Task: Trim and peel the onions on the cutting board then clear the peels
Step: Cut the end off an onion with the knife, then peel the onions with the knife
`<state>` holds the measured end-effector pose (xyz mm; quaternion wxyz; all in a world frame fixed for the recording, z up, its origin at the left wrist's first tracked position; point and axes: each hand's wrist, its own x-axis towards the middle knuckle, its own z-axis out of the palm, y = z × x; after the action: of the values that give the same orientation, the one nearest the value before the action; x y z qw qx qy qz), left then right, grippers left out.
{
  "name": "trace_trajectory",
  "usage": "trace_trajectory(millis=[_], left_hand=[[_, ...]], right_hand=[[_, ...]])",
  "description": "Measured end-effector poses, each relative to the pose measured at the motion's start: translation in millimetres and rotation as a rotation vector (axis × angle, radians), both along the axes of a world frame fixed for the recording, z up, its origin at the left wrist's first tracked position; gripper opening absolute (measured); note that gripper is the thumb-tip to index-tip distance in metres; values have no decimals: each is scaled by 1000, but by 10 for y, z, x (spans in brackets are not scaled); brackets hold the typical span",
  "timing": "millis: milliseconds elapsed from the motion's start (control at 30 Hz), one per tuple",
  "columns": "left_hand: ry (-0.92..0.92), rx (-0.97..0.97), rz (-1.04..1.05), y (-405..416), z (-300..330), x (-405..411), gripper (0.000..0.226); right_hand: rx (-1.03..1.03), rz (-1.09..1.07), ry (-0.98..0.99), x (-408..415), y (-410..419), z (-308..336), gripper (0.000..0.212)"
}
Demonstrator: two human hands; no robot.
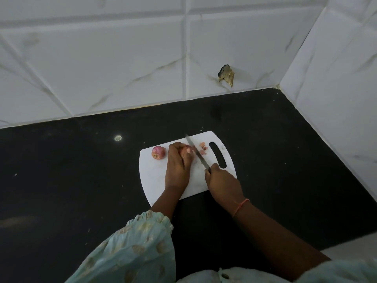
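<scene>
Your left hand point(177, 160) curls over 1 onion point(188, 150) near the middle of the white cutting board point(155, 176), pinning it down; your right hand point(221, 180) grips the knife point(196, 153) by its handle, the blade angled far-left across that onion's right end; a 2nd onion point(158, 152) sits just left of your left hand; a few peel scraps point(203, 148) lie right of the blade, beside the board's handle slot; the board rests on a black counter point(81, 170).
</scene>
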<state>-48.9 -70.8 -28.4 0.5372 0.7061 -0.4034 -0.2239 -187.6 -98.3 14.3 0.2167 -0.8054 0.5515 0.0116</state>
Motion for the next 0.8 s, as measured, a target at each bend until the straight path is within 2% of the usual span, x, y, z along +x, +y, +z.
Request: trace_trajectory(millis=[200,367,600,700,800], left_hand=[[51,-25,30,13,33,-12,25],[52,-20,64,22,25,-13,23],[62,-33,65,30,42,1,20],[108,-46,54,53,106,-25,13],[144,-59,30,82,159,-30,14]], right_hand=[[-31,-56,-93,-73,-105,55,31],[-108,-64,-103,-91,-18,1,33],[-113,-121,-162,-114,-1,-108,28],[-143,-79,-120,-119,55,-136,29],[-168,-20,-60,-144,57,-129,31]])
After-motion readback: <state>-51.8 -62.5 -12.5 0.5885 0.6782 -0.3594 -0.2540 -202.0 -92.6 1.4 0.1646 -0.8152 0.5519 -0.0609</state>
